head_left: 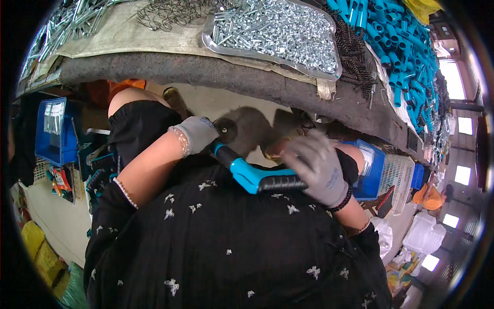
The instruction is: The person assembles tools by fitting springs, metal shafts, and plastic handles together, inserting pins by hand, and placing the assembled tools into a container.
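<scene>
Gloved in grey knit, the left hand (198, 135) appears closed around the front end of the teal tool (248, 176), its fingertips tucked out of sight; the right hand (320, 170) is at the tool's rear, too motion-blurred to tell whether it grips. Between them the tool slants above the lap of a black dress (206, 242) scattered with pale motifs, smooth teal shell giving way to a black ribbed handle (280, 182) whose far end is masked by the right glove.

From the left, yellow shapes (36, 242) by the rim are hard to identify. A blue crate (57, 155) holds shiny metal strips. Above, slender metal rods (72, 26) run out of frame, then a tangle of thin wire pieces (167, 15), also cropped, on coarse beige cloth (128, 33). Just beside the left glove is a round dark disc (225, 131); whether it joins the tool is unclear. Farther right, a tray (257, 56) brims with small glinting metal parts, next to black coiled springs (357, 62). Below these stands another blue crate (373, 180), partly hidden by the knee, and a white lattice basket (400, 180). Teal tubes (404, 51), hollow-ended, heap up beyond.
</scene>
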The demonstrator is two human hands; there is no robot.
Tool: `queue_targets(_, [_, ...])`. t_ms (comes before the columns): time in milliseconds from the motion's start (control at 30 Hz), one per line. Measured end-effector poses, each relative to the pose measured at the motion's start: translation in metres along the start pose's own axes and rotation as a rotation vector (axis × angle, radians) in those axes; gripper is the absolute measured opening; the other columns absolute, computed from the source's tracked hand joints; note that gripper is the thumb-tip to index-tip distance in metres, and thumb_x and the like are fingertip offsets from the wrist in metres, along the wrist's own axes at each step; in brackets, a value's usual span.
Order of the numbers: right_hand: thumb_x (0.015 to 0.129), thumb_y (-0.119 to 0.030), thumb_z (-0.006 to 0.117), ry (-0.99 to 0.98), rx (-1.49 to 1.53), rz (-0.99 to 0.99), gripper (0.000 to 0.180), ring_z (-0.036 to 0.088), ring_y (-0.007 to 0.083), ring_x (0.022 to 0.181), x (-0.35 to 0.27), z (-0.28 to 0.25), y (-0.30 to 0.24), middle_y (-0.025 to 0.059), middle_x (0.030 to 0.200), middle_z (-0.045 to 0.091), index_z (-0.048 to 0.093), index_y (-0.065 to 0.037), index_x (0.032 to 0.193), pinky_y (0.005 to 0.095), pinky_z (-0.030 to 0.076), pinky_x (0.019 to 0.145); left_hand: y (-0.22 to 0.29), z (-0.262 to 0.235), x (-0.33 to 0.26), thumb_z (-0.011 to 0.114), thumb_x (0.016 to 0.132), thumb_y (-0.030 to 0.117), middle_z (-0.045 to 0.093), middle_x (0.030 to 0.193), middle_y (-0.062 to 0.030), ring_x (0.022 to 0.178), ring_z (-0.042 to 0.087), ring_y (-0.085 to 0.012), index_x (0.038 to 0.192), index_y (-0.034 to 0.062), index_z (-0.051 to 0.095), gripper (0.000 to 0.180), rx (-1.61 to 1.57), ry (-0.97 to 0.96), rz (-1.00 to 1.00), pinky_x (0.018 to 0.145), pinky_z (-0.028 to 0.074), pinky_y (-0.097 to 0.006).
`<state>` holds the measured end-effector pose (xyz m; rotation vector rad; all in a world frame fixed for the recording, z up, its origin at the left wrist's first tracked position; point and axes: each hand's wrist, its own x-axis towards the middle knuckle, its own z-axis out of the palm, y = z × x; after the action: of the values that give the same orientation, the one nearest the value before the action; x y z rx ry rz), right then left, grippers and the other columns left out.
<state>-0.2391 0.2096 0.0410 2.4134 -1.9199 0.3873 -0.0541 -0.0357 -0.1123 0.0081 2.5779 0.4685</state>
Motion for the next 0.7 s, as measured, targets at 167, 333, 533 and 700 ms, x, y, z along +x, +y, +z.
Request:
queue_targets(167, [0.079,-0.017,0.064,-0.148,0.110,-0.008,0.049,0.064,0.0235,0.089,0.000,0.007,-0.007,0.0082,0.106,0.065,0.063,-0.016,0.128,0.0369,0.052,0.082,-0.010,-0.006,0.005,0.071,0.079,0.017,0.072,0.104,-0.0141,0.101,0.069,-0.0316,0.101,0.0105,0.074,0.024,0.125,-0.166,0.005,0.085,0.056,-0.042])
queue_targets(333, [0.078,-0.030,0.075,-0.397,0.395,0.299,0.070,0.065,0.0345,0.086,0.010,0.002,-0.009,0.0149,0.097,0.064,0.049,-0.016,0.141,0.0421,0.052,0.077,-0.002,-0.018,-0.002,0.069,0.081,0.021,0.073,0.107,-0.0117,0.101,0.070,-0.0297,0.105,0.0094,0.074,0.027,-0.022,-0.199,-0.141,0.085,0.056,-0.041])
queue_targets(533, [0.083,-0.035,0.074,-0.271,0.411,0.360,0.064,0.065,0.0381,0.093,0.015,0.039,-0.014,0.0185,0.104,0.066,0.047,-0.016,0.139,0.0467,0.052,0.078,0.004,-0.011,0.002,0.064,0.082,0.016,0.072,0.105,-0.0166,0.100,0.069,-0.0347,0.105,0.0062,0.072,0.026,-0.075,-0.138,-0.192,0.086,0.054,-0.043])
queue_targets(700, [0.090,-0.037,0.068,-0.150,0.425,0.613,0.057,0.067,0.0404,0.087,0.013,0.056,0.019,0.0221,0.096,0.068,0.048,-0.010,0.136,0.0486,0.052,0.077,0.002,-0.009,0.002,0.063,0.085,0.018,0.071,0.102,-0.0177,0.098,0.068,-0.0357,0.114,0.0062,0.066,0.032,-0.192,0.309,-0.254,0.085,0.054,-0.043])
